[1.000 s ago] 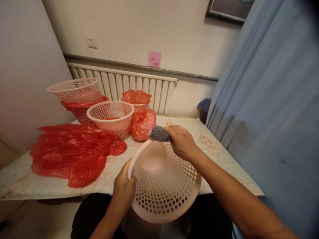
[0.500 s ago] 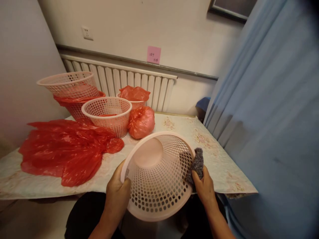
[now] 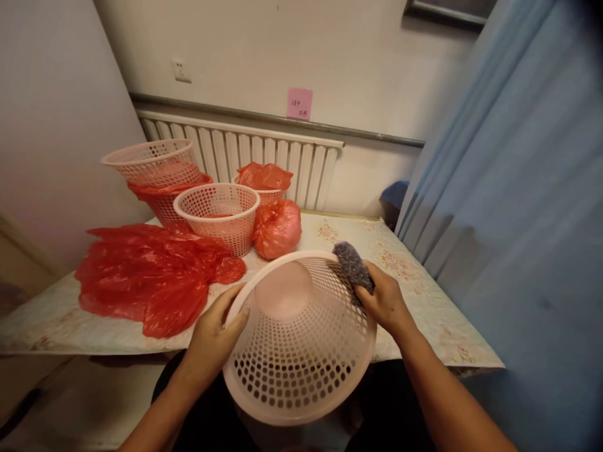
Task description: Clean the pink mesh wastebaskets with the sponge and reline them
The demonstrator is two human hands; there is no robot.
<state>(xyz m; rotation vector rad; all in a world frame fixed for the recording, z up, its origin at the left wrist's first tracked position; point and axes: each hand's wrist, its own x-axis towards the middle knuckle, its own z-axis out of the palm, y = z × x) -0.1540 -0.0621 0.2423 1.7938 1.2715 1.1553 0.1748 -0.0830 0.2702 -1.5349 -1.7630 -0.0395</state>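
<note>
A crumpled red bag (image 3: pixel 151 276) covers part of the floral bench (image 3: pixel 56 323); the left hand (image 3: pixel 214 333) grips, thumb inside, the rim of a tilted white basket (image 3: pixel 301 339) at the bench's near edge, its underside hidden; the right hand (image 3: pixel 389 298), closed around a grey cloth (image 3: pixel 352 267), obscures the basket's right rim; a cut-off picture frame (image 3: pixel 445 17) and blue curtain (image 3: pixel 513 207) follow.

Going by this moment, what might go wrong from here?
1. The tipped basket juts past the near edge of the table; if the left hand loosens on its rim, it might drop toward the person's legs.
2. The grey cloth in the right hand lies against the perforated side, so it might snag in the holes.
3. The tilted upper basket at the back left might slide off if bumped.
</note>
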